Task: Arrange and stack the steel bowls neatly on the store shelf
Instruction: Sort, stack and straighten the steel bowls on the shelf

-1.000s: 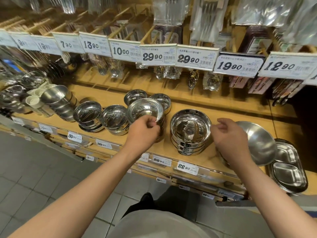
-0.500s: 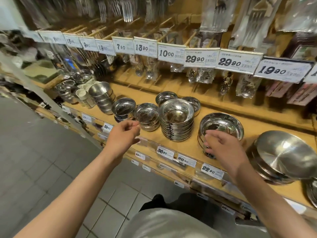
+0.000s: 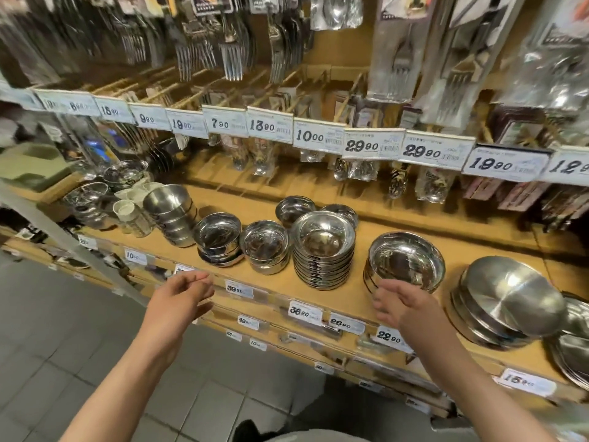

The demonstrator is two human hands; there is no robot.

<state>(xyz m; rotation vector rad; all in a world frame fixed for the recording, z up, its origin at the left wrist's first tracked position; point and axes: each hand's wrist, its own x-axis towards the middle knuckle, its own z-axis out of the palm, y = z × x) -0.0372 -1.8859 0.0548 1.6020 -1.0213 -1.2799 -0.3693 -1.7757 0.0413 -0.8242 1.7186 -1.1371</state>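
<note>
The steel bowls stand on the wooden store shelf [image 3: 462, 250] in several piles, and most of them already look tidy. The tall stack of rimmed bowls [image 3: 323, 250] is in the middle and looks straight; just left of it are two short stacks of round bowls [image 3: 266, 247] [image 3: 218, 239], and behind it two small bowls [image 3: 294, 208] [image 3: 342, 212]. To the right, apart from the tall stack, a short stack of wide bowls [image 3: 406, 263] stands near the shelf edge. Further right a pile of large bowls lying upside down [image 3: 506, 301] leans at an angle, and on the far left a stack of deep bowls [image 3: 170, 212] is tilted on its side; these two, I judge, are the work that is left. The left hand [image 3: 181, 298] hovers in front of the shelf edge with loosely bent fingers and holds nothing. The right hand [image 3: 404, 306] is just before the wide bowls, fingers relaxed, also empty. Price tags [image 3: 304, 312] run along the shelf front, and packed forks [image 3: 232, 49] hang above.
</note>
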